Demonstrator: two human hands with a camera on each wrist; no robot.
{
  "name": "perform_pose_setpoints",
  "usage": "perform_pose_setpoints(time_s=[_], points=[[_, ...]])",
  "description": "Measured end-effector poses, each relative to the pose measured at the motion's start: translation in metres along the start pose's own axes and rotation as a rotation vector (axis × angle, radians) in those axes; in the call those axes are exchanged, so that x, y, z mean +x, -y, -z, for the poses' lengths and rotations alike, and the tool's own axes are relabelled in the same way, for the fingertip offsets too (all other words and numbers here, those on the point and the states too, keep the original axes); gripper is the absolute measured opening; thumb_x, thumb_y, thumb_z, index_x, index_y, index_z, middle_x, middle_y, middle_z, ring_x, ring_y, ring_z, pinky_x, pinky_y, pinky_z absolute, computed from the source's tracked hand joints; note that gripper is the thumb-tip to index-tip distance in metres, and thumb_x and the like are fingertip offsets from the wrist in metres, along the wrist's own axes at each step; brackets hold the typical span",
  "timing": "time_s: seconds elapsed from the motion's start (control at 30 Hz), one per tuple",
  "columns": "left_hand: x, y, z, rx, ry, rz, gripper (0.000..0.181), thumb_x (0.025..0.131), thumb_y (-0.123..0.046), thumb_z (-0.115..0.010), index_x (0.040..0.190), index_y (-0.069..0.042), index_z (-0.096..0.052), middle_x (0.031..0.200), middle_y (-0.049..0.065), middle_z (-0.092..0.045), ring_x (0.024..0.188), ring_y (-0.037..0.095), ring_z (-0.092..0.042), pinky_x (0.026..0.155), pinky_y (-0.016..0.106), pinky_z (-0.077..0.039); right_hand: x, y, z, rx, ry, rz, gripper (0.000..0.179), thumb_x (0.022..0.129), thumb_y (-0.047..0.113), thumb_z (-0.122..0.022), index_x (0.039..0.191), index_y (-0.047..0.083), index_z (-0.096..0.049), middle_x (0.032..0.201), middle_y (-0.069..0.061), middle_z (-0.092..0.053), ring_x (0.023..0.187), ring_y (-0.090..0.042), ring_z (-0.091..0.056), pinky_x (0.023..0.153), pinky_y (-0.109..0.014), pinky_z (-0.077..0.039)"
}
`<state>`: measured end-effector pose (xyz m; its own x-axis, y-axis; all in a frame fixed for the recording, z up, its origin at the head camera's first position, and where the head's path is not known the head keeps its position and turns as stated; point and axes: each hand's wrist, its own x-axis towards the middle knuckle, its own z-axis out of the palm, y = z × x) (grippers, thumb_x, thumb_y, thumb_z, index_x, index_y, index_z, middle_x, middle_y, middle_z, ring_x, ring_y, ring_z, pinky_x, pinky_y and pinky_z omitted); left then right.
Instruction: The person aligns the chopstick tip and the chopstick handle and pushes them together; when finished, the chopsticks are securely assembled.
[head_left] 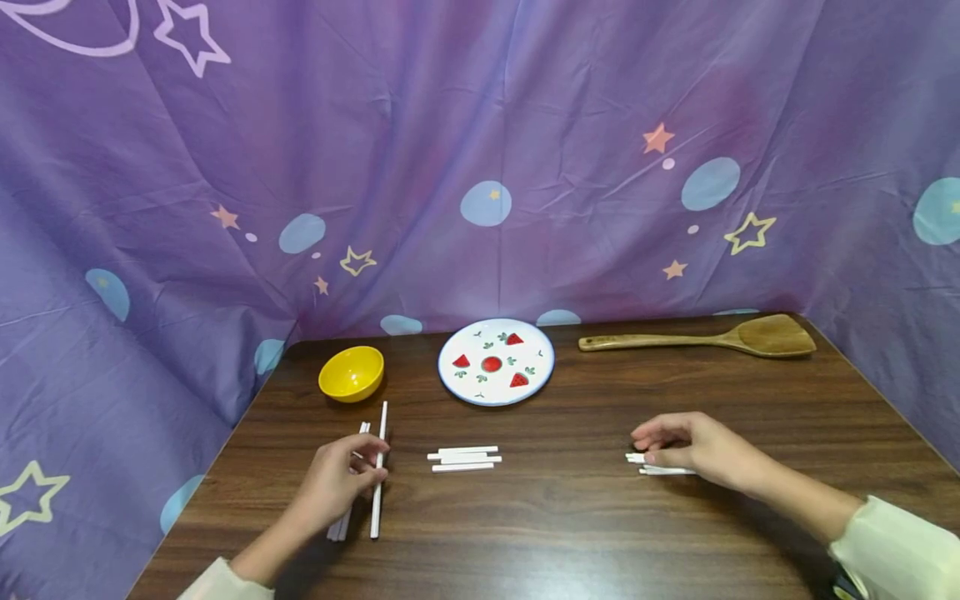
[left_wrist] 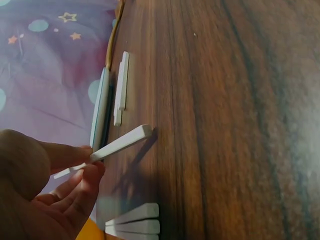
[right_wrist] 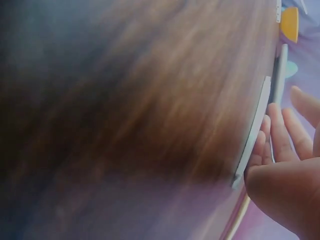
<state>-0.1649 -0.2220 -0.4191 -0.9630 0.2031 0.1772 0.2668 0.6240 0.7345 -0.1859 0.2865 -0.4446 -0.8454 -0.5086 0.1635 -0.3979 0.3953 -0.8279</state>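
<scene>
Between thumb and fingers, my left hand [head_left: 337, 475] pinches a long white stick [head_left: 377, 512]. Its near square end [left_wrist: 142, 132] stands clear of the table above its shadow in the left wrist view. Beside and partly under that hand lies a group of white sticks [head_left: 340, 528]. My right hand [head_left: 705, 450] is over another small group of white sticks [head_left: 667, 471], partly covering them. In the right wrist view its fingers [right_wrist: 280, 135] are fairly straight, beside a white stick [right_wrist: 254, 125]. Several shorter white sticks [head_left: 465, 458] lie mid-table.
At the back of the brown wooden table [head_left: 555, 525] stand a yellow bowl [head_left: 352, 375] on the left and a white plate with a watermelon pattern [head_left: 491, 385] in the middle. A wooden spatula [head_left: 772, 336] lies back right. A purple patterned cloth [head_left: 420, 150] hangs behind.
</scene>
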Motion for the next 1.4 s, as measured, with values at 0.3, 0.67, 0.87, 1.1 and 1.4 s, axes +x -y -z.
perform_pose_setpoints(time_s=[0.3, 0.67, 0.87, 1.1, 1.4], points=[[-0.001, 0.008, 0.006, 0.081, 0.043, 0.015, 0.028, 0.081, 0.005, -0.082, 0.107, 0.002, -0.071, 0.078, 0.0, -0.064, 0.065, 0.008, -0.059, 0.056, 0.023, -0.053, 0.001, -0.002, -0.001, -0.016, 0.014, 0.0, 0.028, 0.091, 0.004, -0.075, 0.115, -0.008, -0.07, 0.102, -0.013, -0.076, 0.089, -0.004, -0.068, 0.074, -0.022, -0.055], [0.0, 0.023, 0.005, 0.259, 0.055, -0.05, 0.024, 0.083, -0.007, -0.084, 0.104, -0.005, -0.075, 0.077, -0.008, -0.06, 0.066, 0.003, -0.048, 0.06, 0.022, -0.043, 0.003, -0.004, 0.002, -0.002, 0.031, -0.021, 0.029, 0.091, 0.006, -0.076, 0.117, -0.007, -0.07, 0.105, -0.015, -0.076, 0.09, -0.003, -0.068, 0.075, -0.022, -0.055], [0.0, 0.029, 0.003, 0.309, 0.041, -0.094, 0.025, 0.081, -0.008, -0.086, 0.104, -0.005, -0.077, 0.078, -0.007, -0.059, 0.066, 0.002, -0.046, 0.06, 0.022, -0.042, 0.003, -0.003, 0.002, 0.005, 0.04, -0.047, 0.031, 0.091, 0.007, -0.076, 0.118, -0.007, -0.07, 0.106, -0.015, -0.075, 0.09, -0.004, -0.067, 0.075, -0.023, -0.055], [-0.004, 0.033, 0.002, 0.367, -0.047, -0.083, 0.029, 0.075, -0.016, -0.092, 0.101, -0.016, -0.08, 0.102, 0.001, -0.059, 0.095, 0.022, -0.051, 0.081, 0.036, -0.042, 0.003, -0.002, 0.002, 0.016, 0.052, -0.06, 0.031, 0.091, 0.007, -0.076, 0.118, -0.008, -0.069, 0.108, -0.016, -0.075, 0.09, -0.004, -0.067, 0.076, -0.022, -0.055], [-0.004, 0.042, 0.007, 0.221, -0.043, -0.105, 0.035, 0.071, -0.017, -0.094, 0.103, -0.013, -0.081, 0.111, 0.009, -0.056, 0.104, 0.025, -0.052, 0.089, 0.037, -0.045, 0.004, -0.004, 0.002, 0.013, 0.071, -0.07, 0.031, 0.09, 0.008, -0.078, 0.117, -0.005, -0.071, 0.108, -0.016, -0.074, 0.092, -0.004, -0.067, 0.078, -0.022, -0.056]])
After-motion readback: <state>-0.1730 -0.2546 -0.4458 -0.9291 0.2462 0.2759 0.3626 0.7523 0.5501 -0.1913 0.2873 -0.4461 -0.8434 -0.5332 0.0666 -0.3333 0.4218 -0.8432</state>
